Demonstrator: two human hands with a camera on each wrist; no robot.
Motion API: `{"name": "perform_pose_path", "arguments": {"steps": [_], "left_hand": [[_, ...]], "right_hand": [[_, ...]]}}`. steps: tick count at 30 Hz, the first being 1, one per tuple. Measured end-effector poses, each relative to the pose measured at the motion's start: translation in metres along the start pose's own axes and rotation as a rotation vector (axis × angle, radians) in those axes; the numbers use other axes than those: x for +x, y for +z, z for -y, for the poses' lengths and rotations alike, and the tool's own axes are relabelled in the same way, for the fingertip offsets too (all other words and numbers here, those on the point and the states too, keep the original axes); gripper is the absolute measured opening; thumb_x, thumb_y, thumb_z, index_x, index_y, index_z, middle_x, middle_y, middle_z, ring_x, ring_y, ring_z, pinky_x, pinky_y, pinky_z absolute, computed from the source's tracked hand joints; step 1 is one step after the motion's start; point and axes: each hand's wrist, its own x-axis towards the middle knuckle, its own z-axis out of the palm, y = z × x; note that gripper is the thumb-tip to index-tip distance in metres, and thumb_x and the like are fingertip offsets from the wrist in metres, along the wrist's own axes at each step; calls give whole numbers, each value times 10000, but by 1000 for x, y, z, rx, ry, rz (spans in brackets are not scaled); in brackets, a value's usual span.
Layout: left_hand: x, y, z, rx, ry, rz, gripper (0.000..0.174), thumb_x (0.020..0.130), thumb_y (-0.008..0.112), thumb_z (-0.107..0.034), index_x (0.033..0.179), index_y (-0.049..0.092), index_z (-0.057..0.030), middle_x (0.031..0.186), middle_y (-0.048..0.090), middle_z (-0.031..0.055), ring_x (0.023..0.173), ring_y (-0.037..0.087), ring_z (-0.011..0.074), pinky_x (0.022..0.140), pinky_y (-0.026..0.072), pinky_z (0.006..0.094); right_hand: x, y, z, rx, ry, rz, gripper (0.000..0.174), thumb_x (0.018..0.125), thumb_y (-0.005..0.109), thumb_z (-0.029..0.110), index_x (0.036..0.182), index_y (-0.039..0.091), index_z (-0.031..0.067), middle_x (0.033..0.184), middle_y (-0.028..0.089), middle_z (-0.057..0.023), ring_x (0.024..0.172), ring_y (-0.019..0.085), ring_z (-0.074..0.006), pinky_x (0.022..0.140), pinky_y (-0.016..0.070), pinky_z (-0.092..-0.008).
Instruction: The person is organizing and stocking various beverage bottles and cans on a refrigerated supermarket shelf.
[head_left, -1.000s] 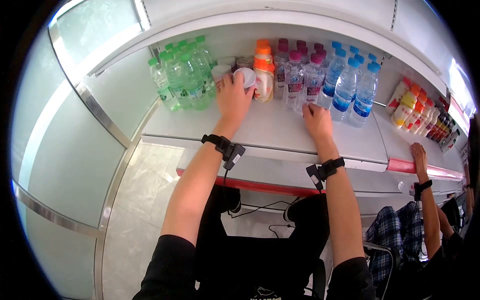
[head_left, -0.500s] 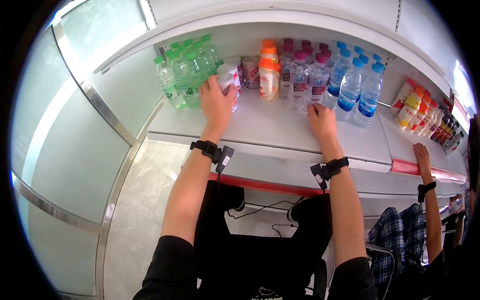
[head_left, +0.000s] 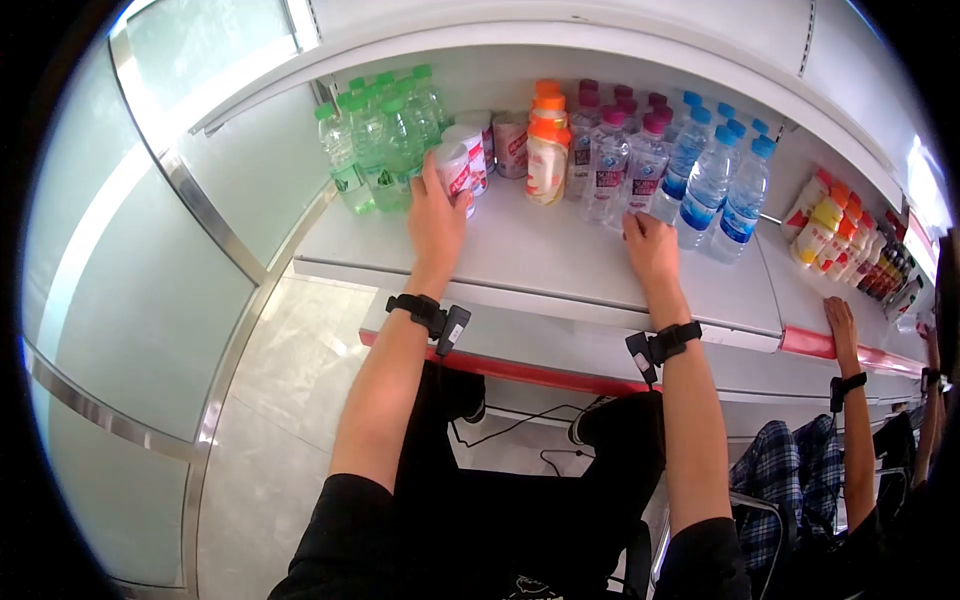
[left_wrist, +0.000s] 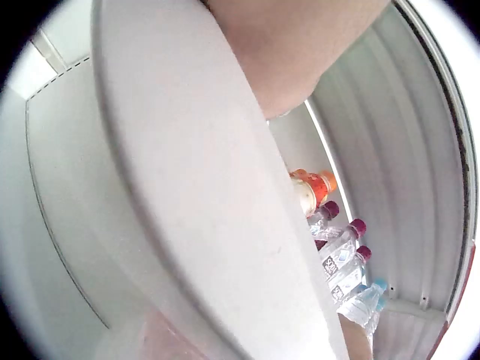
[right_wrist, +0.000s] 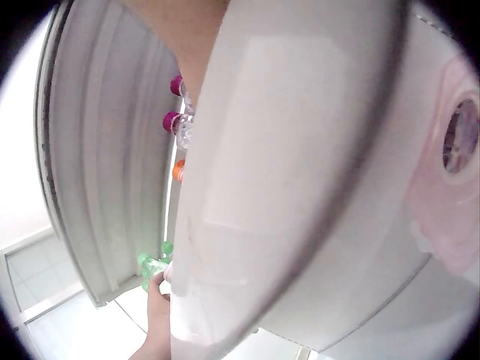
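A can (head_left: 458,170) with a pale top and a pink-and-white label stands on the shelf. My left hand (head_left: 436,228) has its fingers and thumb round the can's near side, covering part of it. Right behind the held can, more cans (head_left: 470,150) of the same kind form a row. Green-capped bottles (head_left: 400,145) stand close on its left. My right hand (head_left: 652,245) rests on the shelf with loosely curled fingers, holding nothing. It lies right in front of a purple-capped water bottle (head_left: 643,165).
Orange-capped bottles (head_left: 547,165) and blue-capped water bottles (head_left: 708,190) stand further right on the shelf (head_left: 540,245). An upper shelf (head_left: 560,35) overhangs them all. A frosted glass panel (head_left: 120,270) closes the left side. At the right, another person's hand (head_left: 841,322) touches the shelf edge.
My left hand has moved left and nearer with the can, from beside the orange-capped bottle to the front of the can row. My right hand has stayed at its place on the shelf.
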Motion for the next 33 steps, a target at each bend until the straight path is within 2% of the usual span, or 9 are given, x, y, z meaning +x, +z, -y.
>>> {"name": "perform_pose_path", "arguments": {"steps": [9,12,15,21,24,26,27,29,33], "left_hand": [[-12,-8,31,-137,-21,64,647,813,739,-141,1366,409,-79,943,644,92,776,646,232,673,514,369],[-15,-12,35,-288,-16,119,361,826,709,-161,1134,542,-75,912,623,129,871,650,340,726,518,447],[-14,-3,41,-121,161,82,199,842,695,-166,986,605,-63,869,632,90,732,645,255,661,514,376],[-11,-1,40,-150,68,123,186,819,704,-175,936,598,-78,904,613,131,861,625,361,698,518,462],[-12,-5,38,-155,105,92,140,841,674,-156,927,595,-80,896,610,130,882,620,359,700,518,469],[-12,-6,38,-99,97,96,122,850,662,-149,926,594,-81,891,609,128,877,619,358,701,518,471],[-11,-6,37,-41,84,97,104,859,649,-141,925,594,-82,886,609,125,872,619,356,702,518,473],[-10,-6,38,-25,83,89,119,855,653,-144,952,599,-100,904,612,121,886,621,358,713,515,476],[-12,-11,33,-33,55,70,98,861,643,-131,944,605,-93,927,596,135,916,605,352,712,520,474]], "right_hand": [[-1,-2,5,38,-30,-33,332,915,589,301,814,673,-4,732,653,-223,685,632,-426,646,495,-462],[-3,-6,9,59,2,-7,336,918,585,300,806,668,-6,706,648,-208,651,625,-409,628,489,-452],[-8,-8,18,-22,-46,-35,337,923,586,297,805,664,-8,701,647,-200,630,615,-395,614,488,-435],[-13,8,77,10,-138,285,361,946,588,335,853,695,3,699,678,-151,630,660,-292,621,504,-389],[-1,46,107,362,-89,558,456,983,554,422,1184,659,26,1079,708,-108,947,671,-211,777,537,-325],[10,84,121,686,111,626,752,964,539,536,1496,360,35,1494,440,-127,1350,448,-252,1039,439,-396],[14,95,135,689,107,619,752,964,539,536,1496,360,35,1494,440,-127,1350,448,-252,1039,439,-396],[22,115,160,923,250,622,955,939,469,656,1569,99,40,1641,129,-108,1505,151,-245,1192,208,-451],[28,138,173,1081,273,695,1004,927,389,719,1568,27,36,1659,10,-95,1523,30,-228,1212,54,-471]]}}
